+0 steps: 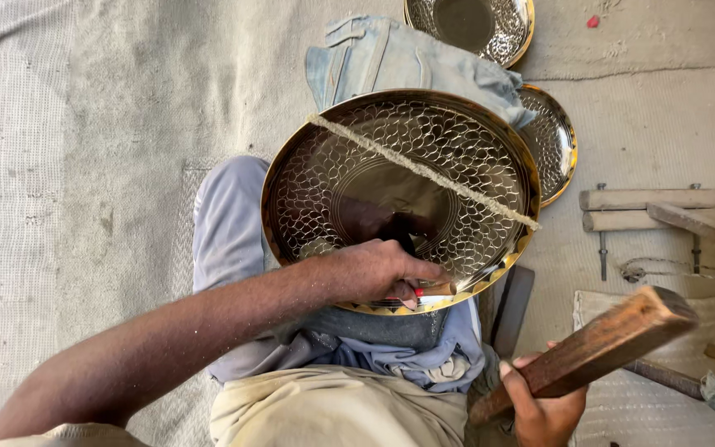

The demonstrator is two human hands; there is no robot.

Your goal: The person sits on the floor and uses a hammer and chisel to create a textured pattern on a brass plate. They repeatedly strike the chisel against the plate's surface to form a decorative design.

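Note:
A round brass plate (349,174) with an engraved scale pattern rests tilted on my lap, a rough cord (424,171) stretched across it. My left hand (378,269) is closed on a small chisel-like tool (436,289) pressed against the plate's near rim. My right hand (544,410) grips a brown wooden bat (602,343) raised to the right of the plate.
Two more engraved brass plates lie beyond, one at the top (473,25) and one at the right (552,141), with folded denim cloth (391,58) between. Wooden blocks (647,207) and metal rods sit on the mat (59,165) at right.

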